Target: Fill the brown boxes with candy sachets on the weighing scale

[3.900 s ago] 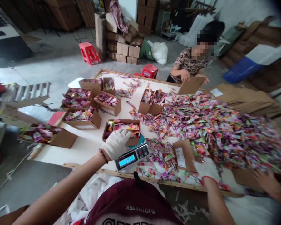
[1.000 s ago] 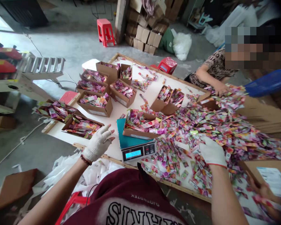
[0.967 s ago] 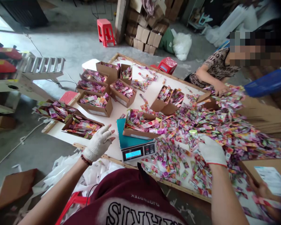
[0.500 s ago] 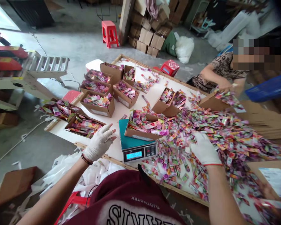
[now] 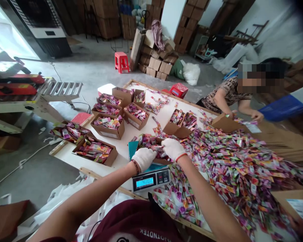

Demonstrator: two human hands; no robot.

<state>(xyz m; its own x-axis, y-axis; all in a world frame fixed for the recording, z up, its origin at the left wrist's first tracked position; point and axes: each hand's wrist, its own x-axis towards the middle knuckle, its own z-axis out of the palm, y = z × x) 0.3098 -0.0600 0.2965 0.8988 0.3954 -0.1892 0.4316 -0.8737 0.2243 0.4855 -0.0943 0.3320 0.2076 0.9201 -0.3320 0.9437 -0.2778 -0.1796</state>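
Both my hands wear white knitted gloves and meet over an open cardboard box (image 5: 164,162) filled with small colourful packets. That box rests on the teal plate of a digital scale (image 5: 151,180), whose blue display is lit. My left hand (image 5: 143,159) is at the box's near left side with its fingers curled. At the right side, my right hand (image 5: 173,149) has its fingers closed and pointing into the box. A pink packet (image 5: 156,148) shows between the two hands. The fingertips are partly hidden, so what they grip is unclear.
A large heap of loose packets (image 5: 232,168) covers the table's right side. Several filled boxes (image 5: 108,126) stand at the left and back. Across the table a person (image 5: 227,97) handles packets at another box. A roller conveyor (image 5: 63,88) stands at far left.
My left hand has moved right to the box on the scale. My right hand has come left from the heap to the same box. The display reading has changed, and the view has tilted up.
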